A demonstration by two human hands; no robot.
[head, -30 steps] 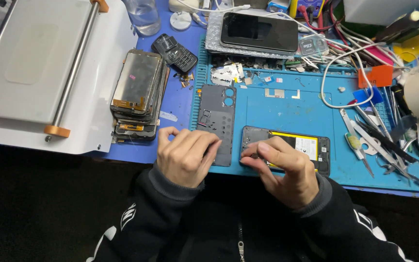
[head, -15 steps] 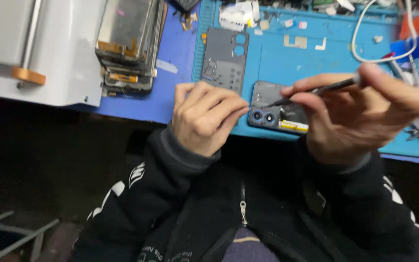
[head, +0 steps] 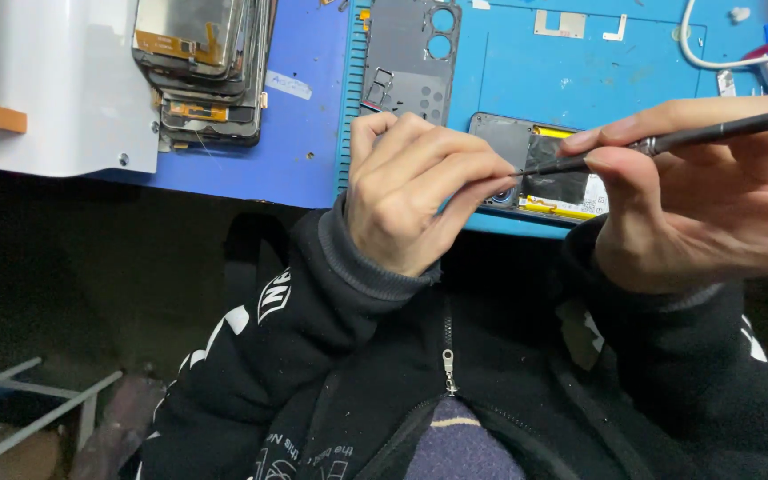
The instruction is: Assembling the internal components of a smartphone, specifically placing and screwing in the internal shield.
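Right hand (head: 713, 196): grip clamped on a slim dark screwdriver (head: 668, 140), thumb and forefinger pinching the shaft, rounded cap end up by the right frame edge. Tool lies nearly level, tip pointing left toward the left fingertips.

Left hand (head: 415, 191): fingers curled together, tips pressed down on the camera end of the opened phone (head: 548, 169). Can't tell whether they pinch anything small; the contact spot is hidden by the fingers.

Opened phone: lies flat on the blue work mat (head: 580, 71), at the near edge of the counter, between the two hands. Back is off, dark internals and a yellow strip visible. Left end covered by the left hand.

Outward:
- Grey phone back cover (head: 406, 58) with two round camera holes, flat on the mat, just beyond the left hand.
- Stack of phone screens (head: 202, 67) to the left, on the darker blue surface.
- White machine housing (head: 55, 98) with an orange fitting, far left.
- White cable (head: 713, 58) looping top right.
- Person wears a black hoodie with white print, zip visible.
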